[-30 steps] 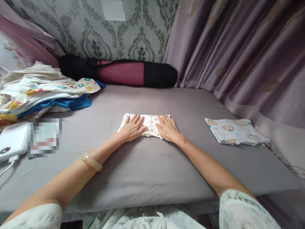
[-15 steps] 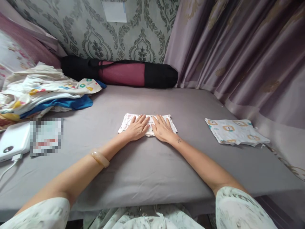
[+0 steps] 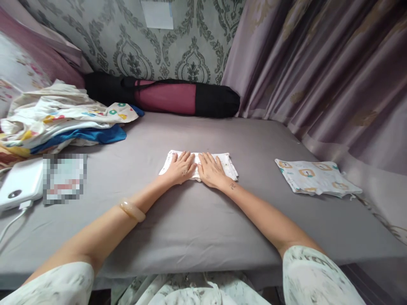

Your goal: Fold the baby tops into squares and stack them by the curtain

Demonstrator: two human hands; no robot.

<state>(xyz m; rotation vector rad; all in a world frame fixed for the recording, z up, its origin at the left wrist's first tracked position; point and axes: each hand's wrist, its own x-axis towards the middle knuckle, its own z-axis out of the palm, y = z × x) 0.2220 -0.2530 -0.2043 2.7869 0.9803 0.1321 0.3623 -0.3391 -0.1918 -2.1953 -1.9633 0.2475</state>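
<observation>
On grey sheeting, bag behind, left hand and right hand spread on cloth.

Grey sheet lay open between the white cloth and the printed cloth; a clothes heap and power bank blocked the left, a long bag the back

From here, the left hand and right hand hide much of the folded cloth. At left, a flat item is blurred to squares; the white device and clothes heap run leftward out of view.
</observation>
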